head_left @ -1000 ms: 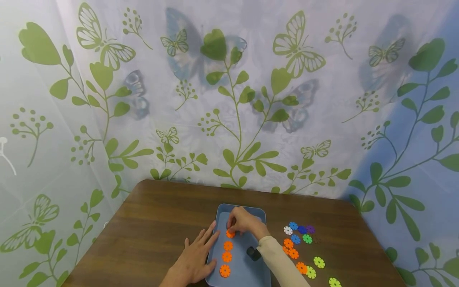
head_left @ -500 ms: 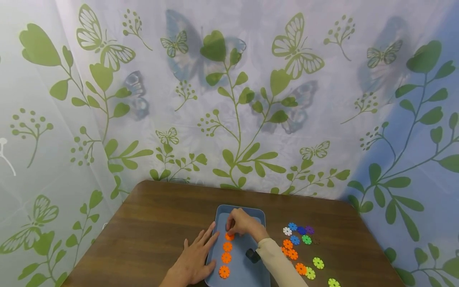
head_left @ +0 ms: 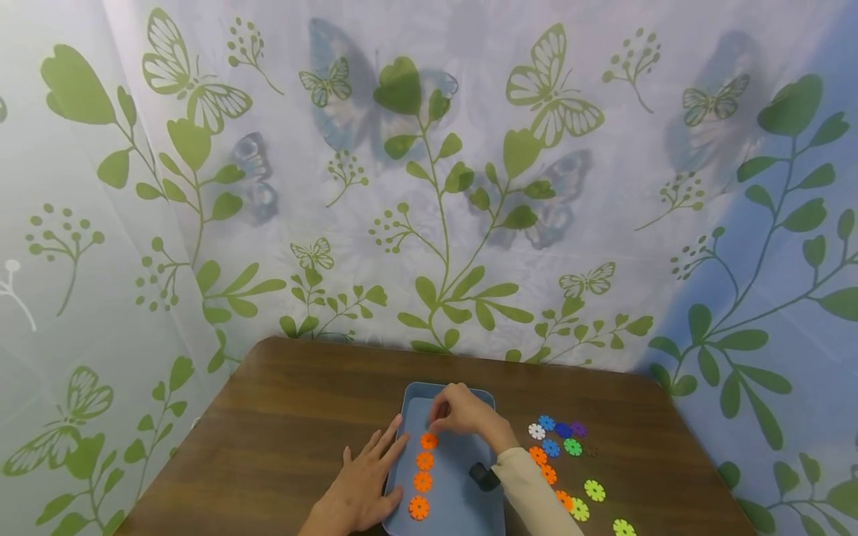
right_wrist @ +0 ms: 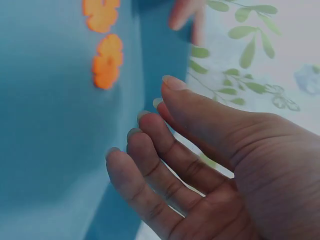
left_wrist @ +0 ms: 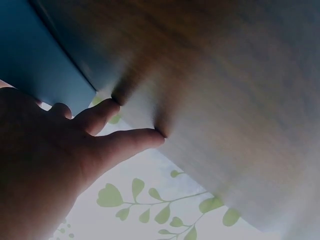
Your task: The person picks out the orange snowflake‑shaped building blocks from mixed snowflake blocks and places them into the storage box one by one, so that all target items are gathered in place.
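In the head view, several orange notched plastic discs (head_left: 424, 461) lie in a row along the left side of a blue-grey tray (head_left: 462, 502). My right hand (head_left: 462, 412) is over the tray's far part, just beyond the farthest orange disc (head_left: 428, 441). The right wrist view shows that right hand (right_wrist: 215, 165) with loosely bent fingers and nothing between them, apart from the nearest orange disc (right_wrist: 107, 61). My left hand (head_left: 358, 480) rests with spread fingers at the tray's left edge. Its thumb reaches over the near part of that edge.
Right of the tray, loose discs lie on the brown table (head_left: 322, 394): orange (head_left: 538, 455), yellow-green (head_left: 594, 490), green (head_left: 573, 447), blue (head_left: 551, 448), white (head_left: 537, 432) and purple (head_left: 579, 429). A black camera (head_left: 484, 476) sits at my right wrist. A leaf-patterned curtain (head_left: 469, 223) hangs behind.
My right hand has let go of the farthest orange disc and lifted slightly away, to the right and back. That disc now shows whole in the row. The left hand has stayed still.
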Demonstrator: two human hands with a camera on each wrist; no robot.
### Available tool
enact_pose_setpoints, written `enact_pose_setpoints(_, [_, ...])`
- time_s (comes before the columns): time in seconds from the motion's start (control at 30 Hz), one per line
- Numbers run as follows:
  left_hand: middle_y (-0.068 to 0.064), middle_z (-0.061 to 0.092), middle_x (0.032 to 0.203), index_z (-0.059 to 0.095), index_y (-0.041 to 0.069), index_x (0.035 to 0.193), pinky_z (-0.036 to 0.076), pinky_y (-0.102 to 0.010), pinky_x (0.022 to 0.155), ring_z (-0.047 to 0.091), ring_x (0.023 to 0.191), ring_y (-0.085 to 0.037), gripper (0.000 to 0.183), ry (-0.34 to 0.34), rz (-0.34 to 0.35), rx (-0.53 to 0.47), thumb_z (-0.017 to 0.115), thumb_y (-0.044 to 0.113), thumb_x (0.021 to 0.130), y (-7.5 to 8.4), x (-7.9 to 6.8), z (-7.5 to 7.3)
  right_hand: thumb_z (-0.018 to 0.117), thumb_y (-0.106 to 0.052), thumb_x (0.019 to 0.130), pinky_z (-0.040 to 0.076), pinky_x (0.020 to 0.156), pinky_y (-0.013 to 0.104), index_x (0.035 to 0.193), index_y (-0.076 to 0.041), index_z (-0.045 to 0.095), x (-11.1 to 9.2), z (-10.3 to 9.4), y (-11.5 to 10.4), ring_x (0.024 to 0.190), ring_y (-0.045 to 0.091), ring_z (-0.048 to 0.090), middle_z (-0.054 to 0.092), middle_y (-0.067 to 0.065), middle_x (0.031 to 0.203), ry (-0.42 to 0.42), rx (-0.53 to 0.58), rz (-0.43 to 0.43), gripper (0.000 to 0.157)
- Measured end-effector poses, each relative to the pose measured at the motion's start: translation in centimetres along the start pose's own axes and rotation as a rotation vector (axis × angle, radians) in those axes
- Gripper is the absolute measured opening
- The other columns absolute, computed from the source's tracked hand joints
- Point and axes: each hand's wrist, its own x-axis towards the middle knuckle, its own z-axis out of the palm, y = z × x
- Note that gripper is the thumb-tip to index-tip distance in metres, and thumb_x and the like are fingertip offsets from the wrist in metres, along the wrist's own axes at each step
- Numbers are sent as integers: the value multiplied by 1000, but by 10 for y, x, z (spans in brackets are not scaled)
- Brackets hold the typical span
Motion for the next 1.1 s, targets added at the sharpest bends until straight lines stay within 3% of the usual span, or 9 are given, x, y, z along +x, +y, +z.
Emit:
enact_pose_setpoints(0.2, [-3, 13, 182, 42, 12, 167, 27, -95, 99, 37, 155, -51, 79, -17, -13, -11, 72, 36, 98, -1, 2, -4, 86, -5, 91, 58, 71, 25, 95, -5, 82, -10, -21, -7, 75, 6, 68, 75, -3, 86, 78, -55, -18, 6])
enact_pose_setpoints(0.5, [-3, 14, 182, 41, 13, 168, 25, -94, 100, 36, 155, -50, 79, -23, -19, -28, 72, 35, 98, -3, 5, -8, 85, -5, 92, 58, 74, 27, 98, -7, 80, -36, -51, -14, 78, 9, 67, 75, -1, 89, 181, -76, -55, 8])
enact_pose_setpoints(0.8, [-3, 14, 182, 41, 13, 167, 24, -95, 100, 37, 155, -50, 78, -39, -10, -39, 71, 33, 98, -4, 8, -9, 86, -10, 92, 57, 72, 27, 97, -9, 79, -79, -68, 0, 77, 8, 65, 73, -5, 88, 282, -101, 62, 8])
enact_pose_setpoints(1.1, [-4, 13, 182, 41, 13, 168, 23, -95, 100, 36, 156, -50, 78, -46, -7, -44, 71, 34, 98, -6, 9, -11, 86, -11, 92, 56, 70, 27, 100, -6, 80, -117, -74, 12, 78, 9, 63, 73, -5, 89, 292, -101, 171, 11])
